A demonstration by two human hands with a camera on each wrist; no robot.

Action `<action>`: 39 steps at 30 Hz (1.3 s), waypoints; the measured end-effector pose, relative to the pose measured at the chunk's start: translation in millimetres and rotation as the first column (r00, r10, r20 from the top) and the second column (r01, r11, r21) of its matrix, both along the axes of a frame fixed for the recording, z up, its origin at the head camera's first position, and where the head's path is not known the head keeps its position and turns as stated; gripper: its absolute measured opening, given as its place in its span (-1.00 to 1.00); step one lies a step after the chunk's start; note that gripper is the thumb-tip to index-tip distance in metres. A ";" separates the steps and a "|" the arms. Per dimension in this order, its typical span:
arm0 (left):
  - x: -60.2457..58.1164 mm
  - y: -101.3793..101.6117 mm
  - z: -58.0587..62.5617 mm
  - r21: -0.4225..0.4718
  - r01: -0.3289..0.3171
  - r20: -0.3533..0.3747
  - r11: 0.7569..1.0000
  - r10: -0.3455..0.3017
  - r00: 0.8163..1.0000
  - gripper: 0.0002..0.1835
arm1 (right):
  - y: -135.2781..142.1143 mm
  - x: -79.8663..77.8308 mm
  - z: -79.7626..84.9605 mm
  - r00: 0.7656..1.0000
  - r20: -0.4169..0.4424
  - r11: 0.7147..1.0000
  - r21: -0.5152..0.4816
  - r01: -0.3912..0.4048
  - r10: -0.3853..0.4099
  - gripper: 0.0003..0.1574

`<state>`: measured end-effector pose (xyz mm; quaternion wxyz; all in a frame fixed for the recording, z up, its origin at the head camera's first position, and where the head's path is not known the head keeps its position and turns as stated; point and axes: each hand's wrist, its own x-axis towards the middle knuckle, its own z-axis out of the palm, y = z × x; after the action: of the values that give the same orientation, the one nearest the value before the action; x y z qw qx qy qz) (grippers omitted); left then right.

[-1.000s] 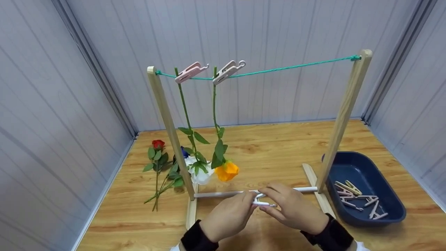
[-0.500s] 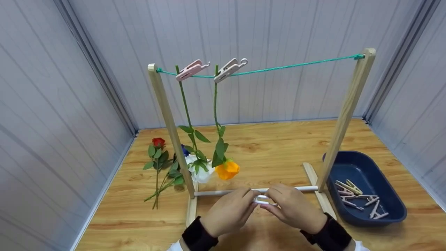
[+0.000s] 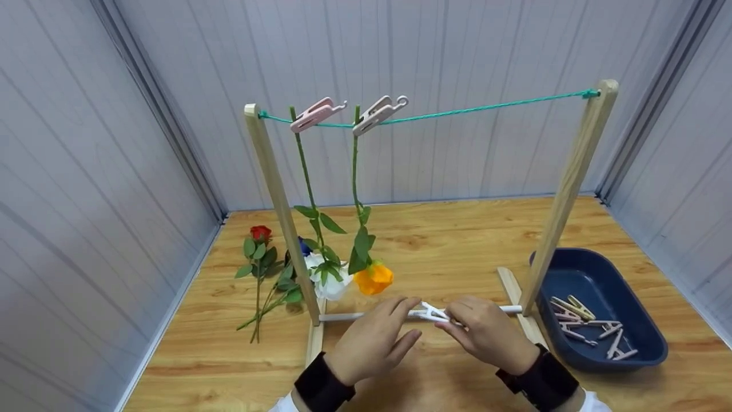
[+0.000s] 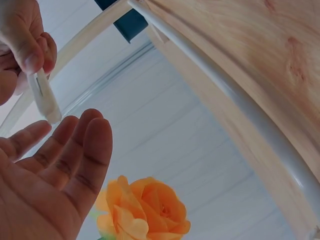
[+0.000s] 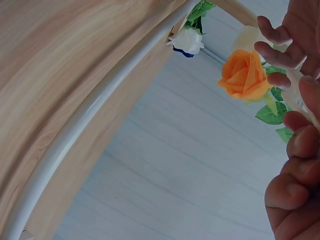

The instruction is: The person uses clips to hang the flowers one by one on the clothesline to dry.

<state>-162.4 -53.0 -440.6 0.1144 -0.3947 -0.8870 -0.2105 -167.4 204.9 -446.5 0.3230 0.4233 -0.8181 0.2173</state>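
Observation:
Between finger and thumb, my right hand (image 3: pixel 489 331) pinches a white clothespin (image 3: pixel 430 312) by one end, over the white crossbar of the stand. My left hand (image 3: pixel 374 339) is beside it with fingers extended and thumb apart, holding nothing. In the left wrist view the clothespin (image 4: pixel 45 97) points down from the right hand towards the left fingertips (image 4: pixel 98 135). A pink clothespin (image 3: pixel 313 116) and a beige clothespin (image 3: pixel 377 115) clip flower stems to the green cord (image 3: pixel 486 109). From them a white flower (image 3: pixel 329 280) and an orange rose (image 3: pixel 373 278) hang upside down.
Wooden posts (image 3: pixel 568 194) and a white crossbar (image 3: pixel 354 316) frame the area before the hands. A dark blue basin (image 3: pixel 629 306) with several clothespins (image 3: pixel 577 309) stands at the right. A red rose (image 3: pixel 261 233) and a blue flower (image 3: pixel 304 246) lie at the left.
My left hand has let go of the clothespin and drawn slightly left, its fingers opening out. The right hand keeps the clothespin, which now points up and left, and has shifted slightly right.

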 end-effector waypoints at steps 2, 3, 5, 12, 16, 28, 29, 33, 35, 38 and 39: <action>-0.1 -1.7 1.6 0.013 -0.003 0.006 1.000 0.003 1.000 -0.47 | 1.7 -1.2 -0.1 1.000 0.011 1.000 -0.008 0.000 0.000 -0.68; -0.3 -2.6 2.3 0.020 -0.006 0.011 1.000 0.005 1.000 -0.47 | 2.6 -1.8 -0.1 1.000 0.020 1.000 -0.011 0.001 0.000 -0.67; -0.7 -4.1 3.8 0.032 -0.010 0.016 0.999 0.009 1.000 -0.48 | 4.1 -2.8 0.2 0.999 0.039 1.000 -0.019 0.002 -0.001 -0.66; -1.0 -10.0 9.5 0.055 -0.027 0.049 0.998 0.024 0.999 -0.49 | 8.8 -5.2 1.4 0.996 0.081 0.999 -0.036 0.025 -0.022 -0.64; -0.6 -17.6 15.0 0.083 -0.039 0.060 0.996 0.034 0.998 -0.51 | 11.7 -6.8 1.3 0.998 0.065 0.998 -0.049 0.028 -0.025 -0.62; -9.1 -77.0 19.1 0.389 -0.014 -0.269 0.921 0.127 0.955 -0.78 | 16.3 -8.2 1.9 0.998 0.053 0.999 -0.040 0.035 -0.033 -0.63; -10.5 -84.5 18.5 0.410 -0.019 -0.296 0.912 0.153 0.943 -0.80 | 16.6 -8.1 1.9 0.998 0.057 0.999 -0.041 0.035 -0.033 -0.64; -17.3 -115.7 14.6 0.496 -0.068 -0.317 0.866 0.254 0.914 -0.85 | 17.1 -8.2 1.5 0.998 0.052 0.999 -0.030 0.032 -0.031 -0.64; -23.3 -131.5 11.9 0.524 -0.125 -0.287 0.842 0.313 0.905 -0.89 | 17.4 -8.6 1.5 0.999 0.045 0.999 -0.025 0.030 -0.029 -0.64; -35.7 -152.6 7.3 0.530 -0.267 -0.196 0.805 0.423 0.885 -0.94 | 17.8 -9.1 1.7 0.999 0.035 0.999 -0.027 0.019 -0.018 -0.62; -40.1 -158.6 5.9 0.518 -0.329 -0.148 0.789 0.462 0.874 -0.94 | 18.0 -9.3 1.7 0.999 0.030 0.999 -0.028 0.015 -0.014 -0.63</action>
<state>-202.5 -211.6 -434.8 0.3684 -0.1822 -0.8466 -0.3381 -176.7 222.8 -444.8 0.3183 0.4094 -0.8227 0.2330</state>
